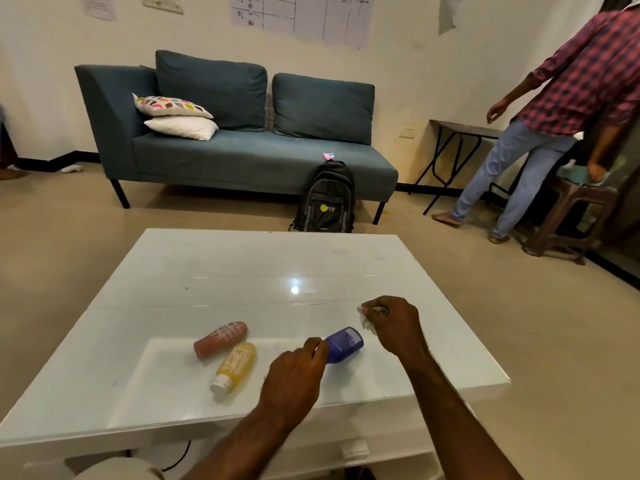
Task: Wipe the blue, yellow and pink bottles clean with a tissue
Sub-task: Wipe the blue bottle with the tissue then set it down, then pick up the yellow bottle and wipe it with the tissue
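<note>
The left hand (294, 368) grips the near end of the blue bottle (344, 344), fingers curled around it. The bottle lies tilted, its far end pointing toward the table's right edge, near the middle of the near half of the white table (207, 265). The right hand (393, 323) is closed in a loose fist on a crumpled white tissue (365, 318), held just beyond and to the right of the blue bottle; whether tissue and bottle touch cannot be told.

The yellow bottle (237, 367) lies on its side left of the left hand, white cap toward the near edge. The pink bottle (220, 339) lies just beyond it, angled, the two close together or touching. Both carry white scribble marks.

Past the table's far edge stand a sofa (242, 161) and a backpack (327, 199). A person (554, 116) in a checked shirt stands at right.
</note>
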